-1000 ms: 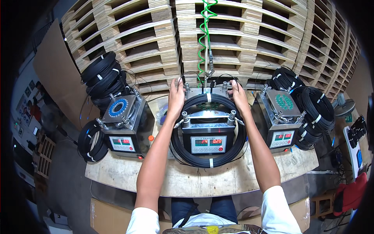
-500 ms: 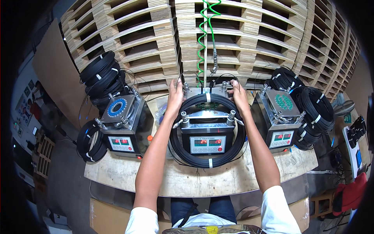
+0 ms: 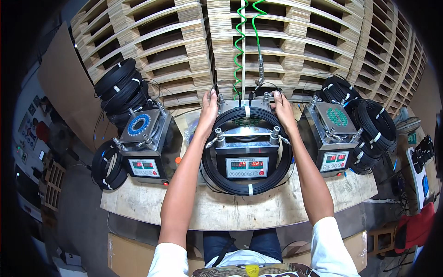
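Observation:
A coil of black cable (image 3: 207, 173) leans around the front of the middle machine, bound with white bands. Through it shows the machine's control panel (image 3: 247, 167) with a lit red display. Front clamp posts (image 3: 219, 136) stand inside the ring. At the machine's far left corner, my left hand (image 3: 210, 110) is closed beside a rear post (image 3: 221, 100). My right hand (image 3: 282, 111) is likewise closed at the far right corner. What the fingers hold is hidden. Thin cable arcs run over the metal top plate (image 3: 227, 107) near both hands.
Similar machines stand on the wooden table (image 3: 217, 217), one with a blue ring of parts (image 3: 138, 125) at left, one with green parts (image 3: 337, 117) at right. Cable coils (image 3: 121, 87) pile behind them. A green coiled air hose (image 3: 256, 27) hangs before stacked pallets (image 3: 175, 46).
The air hose's metal end has swung right and slightly down. The middle machine's display reading has changed, and so have those at the sides. Both hands stay at the rear corners.

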The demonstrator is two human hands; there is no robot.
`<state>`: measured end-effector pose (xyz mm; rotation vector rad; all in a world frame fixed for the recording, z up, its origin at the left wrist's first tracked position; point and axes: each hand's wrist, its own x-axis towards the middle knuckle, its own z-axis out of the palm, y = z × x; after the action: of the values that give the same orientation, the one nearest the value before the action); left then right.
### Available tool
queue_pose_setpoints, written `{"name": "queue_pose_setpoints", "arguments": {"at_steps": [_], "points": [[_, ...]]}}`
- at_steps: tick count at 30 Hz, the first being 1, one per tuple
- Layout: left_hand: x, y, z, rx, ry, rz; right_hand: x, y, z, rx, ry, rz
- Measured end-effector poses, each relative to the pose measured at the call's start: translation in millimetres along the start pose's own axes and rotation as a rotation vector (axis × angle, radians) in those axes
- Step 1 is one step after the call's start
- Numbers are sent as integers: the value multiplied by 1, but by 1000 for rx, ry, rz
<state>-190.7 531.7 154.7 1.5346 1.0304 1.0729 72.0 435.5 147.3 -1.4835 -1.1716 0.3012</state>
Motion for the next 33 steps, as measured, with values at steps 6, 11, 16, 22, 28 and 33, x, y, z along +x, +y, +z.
{"name": "queue_pose_setpoints", "arguments": {"at_steps": [6, 11, 16, 22, 28, 33], "points": [[2, -4, 8, 39, 125, 8, -3, -6, -8, 120, -99, 68], [-3, 4, 3, 33, 59, 2, -6, -10, -2, 185, -76, 51], [-13, 20, 11, -15, -44, -15, 8, 13, -8, -8, -40, 71], [7, -10, -8, 22, 3, -9, 1, -3, 2, 61, -140, 111], [-10, 8, 8, -41, 69, -23, -3, -2, -11, 181, -140, 100], [-15, 14, 2, -62, 52, 7, -3, -6, -4, 172, -79, 120]]}}
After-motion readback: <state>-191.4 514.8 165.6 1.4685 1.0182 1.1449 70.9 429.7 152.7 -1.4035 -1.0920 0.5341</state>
